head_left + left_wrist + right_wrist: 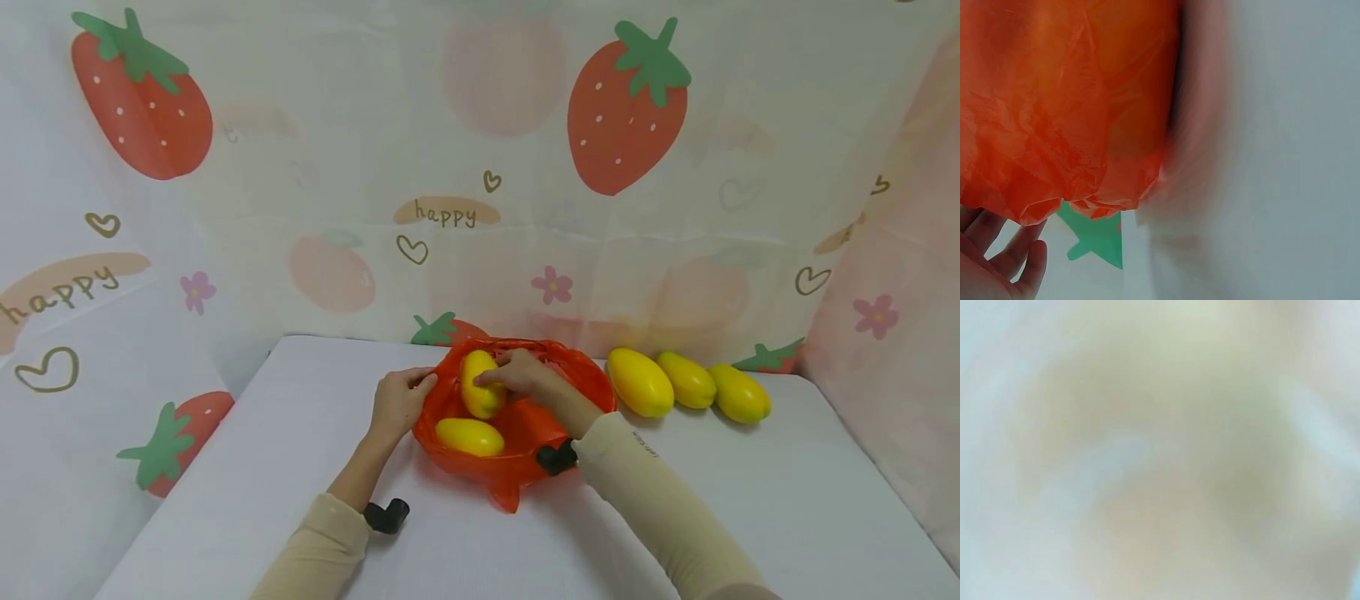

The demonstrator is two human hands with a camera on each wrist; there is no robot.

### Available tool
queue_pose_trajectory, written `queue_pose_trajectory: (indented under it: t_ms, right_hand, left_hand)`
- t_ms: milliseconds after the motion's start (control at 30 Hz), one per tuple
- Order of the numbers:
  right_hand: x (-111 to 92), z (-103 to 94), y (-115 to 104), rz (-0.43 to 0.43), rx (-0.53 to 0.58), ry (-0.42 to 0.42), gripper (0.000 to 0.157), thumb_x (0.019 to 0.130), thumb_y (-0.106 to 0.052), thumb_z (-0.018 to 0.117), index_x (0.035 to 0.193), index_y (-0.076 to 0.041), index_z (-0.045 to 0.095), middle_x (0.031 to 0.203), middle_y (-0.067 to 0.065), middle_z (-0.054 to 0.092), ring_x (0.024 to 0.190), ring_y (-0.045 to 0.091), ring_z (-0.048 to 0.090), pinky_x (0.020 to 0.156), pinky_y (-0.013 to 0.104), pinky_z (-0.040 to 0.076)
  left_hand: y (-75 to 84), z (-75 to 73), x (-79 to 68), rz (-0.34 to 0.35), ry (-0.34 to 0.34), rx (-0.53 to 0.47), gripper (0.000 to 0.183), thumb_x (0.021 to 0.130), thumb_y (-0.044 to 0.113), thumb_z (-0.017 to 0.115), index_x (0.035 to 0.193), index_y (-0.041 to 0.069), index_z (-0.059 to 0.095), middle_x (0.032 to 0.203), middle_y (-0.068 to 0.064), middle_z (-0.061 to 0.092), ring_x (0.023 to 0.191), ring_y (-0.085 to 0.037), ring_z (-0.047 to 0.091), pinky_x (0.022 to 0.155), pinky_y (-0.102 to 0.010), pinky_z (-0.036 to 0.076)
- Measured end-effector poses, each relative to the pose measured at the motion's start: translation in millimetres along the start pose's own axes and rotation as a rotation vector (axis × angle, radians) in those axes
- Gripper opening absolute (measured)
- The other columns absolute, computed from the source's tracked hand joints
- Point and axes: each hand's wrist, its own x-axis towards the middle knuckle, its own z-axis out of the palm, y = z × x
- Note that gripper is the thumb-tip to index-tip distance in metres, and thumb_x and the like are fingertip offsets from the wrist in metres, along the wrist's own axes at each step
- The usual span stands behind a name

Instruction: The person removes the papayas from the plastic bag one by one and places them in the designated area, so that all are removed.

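A smooth yellow oval fruit (480, 400) is grasped by the right hand (521, 372) inside an open red plastic bag (517, 468), whose left rim is held in the curled fingers of the left hand (399, 407). The step in hand is judged to be the bagging of fruit; whether this one is being put in or taken out cannot be told. If it is to be left inside, it needs to be set down and released with the bag's mouth held wide.

The grasped fruit stands roughly upright between the hands, apart from the left. Nearer the viewer, a second yellow fruit (470, 437) is held in the bag, lying on its side. On the white tabletop (787, 500), three matching yellow fruits (686, 380) are lined up right of the bag, untouched by either hand.
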Motion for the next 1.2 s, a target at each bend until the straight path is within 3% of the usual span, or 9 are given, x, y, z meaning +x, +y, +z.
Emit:
queue_pose_trajectory:
  t_ms: [300, 533, 733, 1200]
  right_hand:
    - [-9, -13.5, -1, -0.029, -0.061, 0.014, 0.068, 0.086, -0.028, 0.075, 0.14, 0.002, 0.046, 0.13, 0.018, 0.057, 0.103, 0.027, 0.064, 0.09, 0.039, 0.058]
    - [-18, -21.2, 0, 0.001, -0.065, 0.023, 0.069, 0.084, -0.028, 0.077, 0.139, -0.001, 0.047, 0.128, 0.013, 0.058, 0.102, 0.026, 0.063, 0.088, 0.036, 0.059]
    - [-23, -29.6, 1, -0.025, -0.091, 0.016, 0.071, 0.084, -0.03, 0.076, 0.141, 0.0, 0.046, 0.13, 0.015, 0.057, 0.1, 0.026, 0.065, 0.088, 0.036, 0.059]
    - [-33, -42.6, 3, -0.039, -0.098, 0.013, 0.068, 0.084, -0.028, 0.076, 0.139, 0.001, 0.046, 0.128, 0.017, 0.056, 0.097, 0.025, 0.067, 0.088, 0.037, 0.059]
  left_hand:
    - [2.7, 0.7, -2.2, 0.018, 0.033, 0.014, 0.024, 0.095, 0.016, 0.062, 0.111, 0.002, 0.073, 0.105, -0.017, 0.074, 0.093, -0.029, 0.068, 0.081, -0.037, 0.06]
    - [0.1, 2.7, -1.5, -0.018, 0.003, 0.021, 0.027, 0.095, 0.019, 0.062, 0.114, 0.003, 0.072, 0.109, -0.017, 0.073, 0.098, -0.03, 0.068, 0.086, -0.042, 0.059]
    - [2.5, 1.9, -1.7, -0.033, -0.008, 0.015, 0.028, 0.096, 0.02, 0.061, 0.116, 0.004, 0.071, 0.111, -0.016, 0.073, 0.099, -0.029, 0.068, 0.087, -0.041, 0.059]
    - [2.9, 1.6, -2.1, -0.017, -0.013, 0.02, 0.028, 0.096, 0.02, 0.061, 0.116, 0.004, 0.071, 0.111, -0.015, 0.073, 0.101, -0.029, 0.068, 0.089, -0.041, 0.058]
